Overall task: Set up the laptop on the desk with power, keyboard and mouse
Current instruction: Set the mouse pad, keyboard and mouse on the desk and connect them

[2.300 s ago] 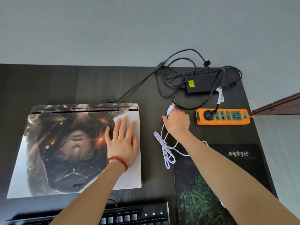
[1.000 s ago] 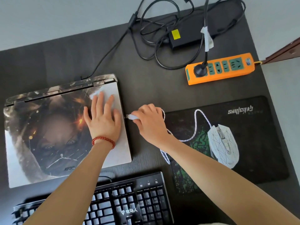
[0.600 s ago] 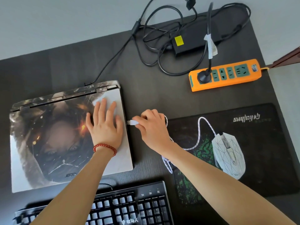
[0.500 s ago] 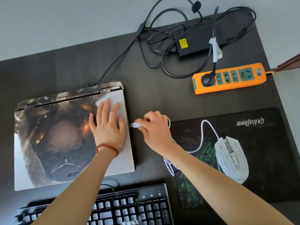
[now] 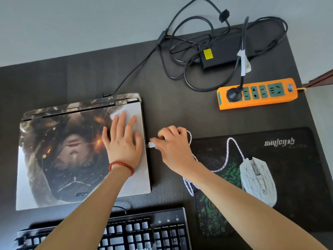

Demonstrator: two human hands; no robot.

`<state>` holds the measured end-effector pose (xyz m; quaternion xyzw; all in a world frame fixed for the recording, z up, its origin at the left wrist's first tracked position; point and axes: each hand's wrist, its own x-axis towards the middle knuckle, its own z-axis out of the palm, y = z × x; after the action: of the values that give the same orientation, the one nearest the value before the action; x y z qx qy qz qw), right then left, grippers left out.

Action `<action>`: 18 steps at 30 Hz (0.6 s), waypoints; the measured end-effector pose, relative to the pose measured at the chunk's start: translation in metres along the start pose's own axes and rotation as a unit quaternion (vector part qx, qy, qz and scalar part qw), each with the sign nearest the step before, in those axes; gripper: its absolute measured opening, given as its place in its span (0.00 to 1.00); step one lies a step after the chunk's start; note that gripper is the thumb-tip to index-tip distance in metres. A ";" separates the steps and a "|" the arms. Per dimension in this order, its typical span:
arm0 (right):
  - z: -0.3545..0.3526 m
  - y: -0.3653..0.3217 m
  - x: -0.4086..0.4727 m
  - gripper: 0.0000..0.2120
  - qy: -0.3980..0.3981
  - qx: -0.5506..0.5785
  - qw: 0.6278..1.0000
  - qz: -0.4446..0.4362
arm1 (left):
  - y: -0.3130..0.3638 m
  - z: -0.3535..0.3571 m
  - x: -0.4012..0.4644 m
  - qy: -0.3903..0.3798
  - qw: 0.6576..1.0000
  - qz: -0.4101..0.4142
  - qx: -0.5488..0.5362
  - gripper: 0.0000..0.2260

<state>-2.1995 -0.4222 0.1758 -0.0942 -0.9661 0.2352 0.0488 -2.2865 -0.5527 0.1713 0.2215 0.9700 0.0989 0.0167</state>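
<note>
Laptop (image 5: 72,150) port hidden; USB plug (image 5: 151,145) in right hand (image 5: 173,150).

Closed laptop (image 5: 72,156) lies flat; white mouse (image 5: 258,181) on its pad; black keyboard (image 5: 144,231) nearest the person.

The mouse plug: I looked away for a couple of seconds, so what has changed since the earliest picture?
The right hand carried the USB plug from near the orange power strip leftward to the laptop's right edge, fingers pinching it throughout; whether it is seated cannot be told. The left hand stayed flat on the closed lid, and the charger cable stayed connected.
</note>
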 end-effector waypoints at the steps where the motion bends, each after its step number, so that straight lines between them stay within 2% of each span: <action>1: 0.001 0.001 -0.001 0.11 0.000 -0.002 1.000 -0.008 | 0.000 0.001 0.000 -0.001 1.000 0.001 0.000 0.21; 9: 0.005 -0.002 0.003 0.10 0.008 0.028 0.999 -0.025 | -0.001 0.003 -0.001 0.002 1.000 0.003 -0.023 0.20; 18: 0.006 -0.006 0.003 0.09 -0.007 0.000 1.000 -0.011 | -0.002 0.004 0.000 -0.015 0.999 -0.002 -0.050 0.19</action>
<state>-2.2046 -0.4292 0.1738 -0.0819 -0.9674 0.2356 0.0442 -2.2870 -0.5542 0.1671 0.2198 0.9639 0.1442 0.0429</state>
